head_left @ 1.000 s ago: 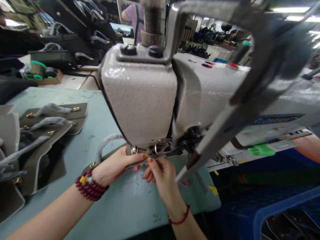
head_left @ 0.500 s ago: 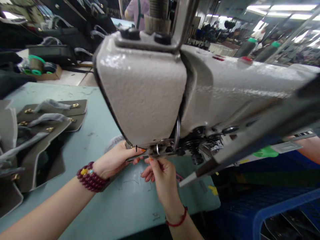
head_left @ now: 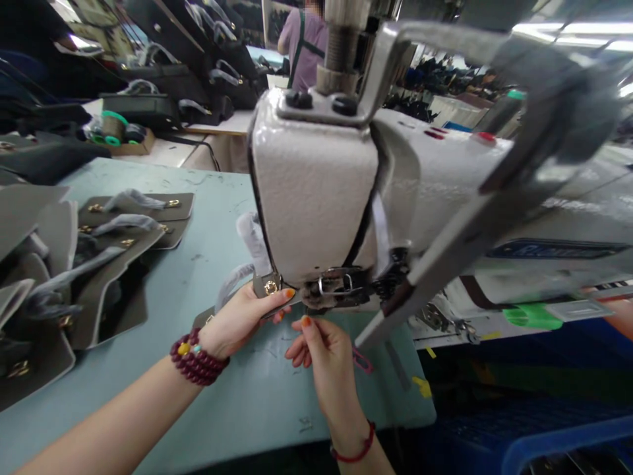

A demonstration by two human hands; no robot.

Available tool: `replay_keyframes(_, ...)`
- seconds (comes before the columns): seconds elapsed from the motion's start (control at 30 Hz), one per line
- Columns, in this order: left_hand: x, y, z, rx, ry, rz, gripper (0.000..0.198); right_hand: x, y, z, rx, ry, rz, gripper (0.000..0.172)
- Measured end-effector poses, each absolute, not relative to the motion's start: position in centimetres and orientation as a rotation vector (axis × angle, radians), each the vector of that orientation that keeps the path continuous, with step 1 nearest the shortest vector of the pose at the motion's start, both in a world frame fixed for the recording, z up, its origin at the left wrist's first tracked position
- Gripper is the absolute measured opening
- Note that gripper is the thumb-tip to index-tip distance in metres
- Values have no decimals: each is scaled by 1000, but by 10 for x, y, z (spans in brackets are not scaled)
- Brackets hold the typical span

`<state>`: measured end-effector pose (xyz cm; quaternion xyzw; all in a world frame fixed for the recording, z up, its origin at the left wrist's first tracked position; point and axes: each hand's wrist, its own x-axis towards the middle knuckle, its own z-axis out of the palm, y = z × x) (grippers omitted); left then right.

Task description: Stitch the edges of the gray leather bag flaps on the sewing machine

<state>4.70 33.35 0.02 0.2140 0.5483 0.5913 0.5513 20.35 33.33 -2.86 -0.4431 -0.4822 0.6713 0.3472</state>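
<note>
A grey sewing machine head [head_left: 316, 198] fills the middle of the head view. My left hand [head_left: 242, 316], with a beaded bracelet at its wrist, grips a dark grey bag panel [head_left: 260, 286] at the machine's lower left, thumb on top. That panel carries a gold fitting and a plastic-wrapped handle [head_left: 252, 239]; the machine head hides part of it. Just below the presser area [head_left: 321, 293], my right hand [head_left: 326, 359] is closed, thumb against curled fingers. Whether anything thin is pinched there I cannot make out.
Several grey bag panels [head_left: 106, 264] with wrapped handles lie on the pale green table [head_left: 198, 409] at left. A metal lever [head_left: 445, 251] slants across the right. Pink-handled scissors [head_left: 362, 360] lie beyond my right hand. A blue crate [head_left: 568, 435] stands lower right; a person [head_left: 306, 49] is behind.
The view has shifted, so the machine appears farther right. More of the panel, its gold fitting and handle now show by my left hand. My right hand sits slightly lower, apart from the presser area.
</note>
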Motion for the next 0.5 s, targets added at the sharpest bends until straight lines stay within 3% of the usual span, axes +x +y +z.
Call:
replay_keyframes(0.17,56,322,-19,582,1313,1396,28,208,328,-32,-1130,-1213,1750,43)
replay_keyframes(0.5,116,309,-28,285,1411,1736,32,221,330,-36,-1120,-1156,1760,39)
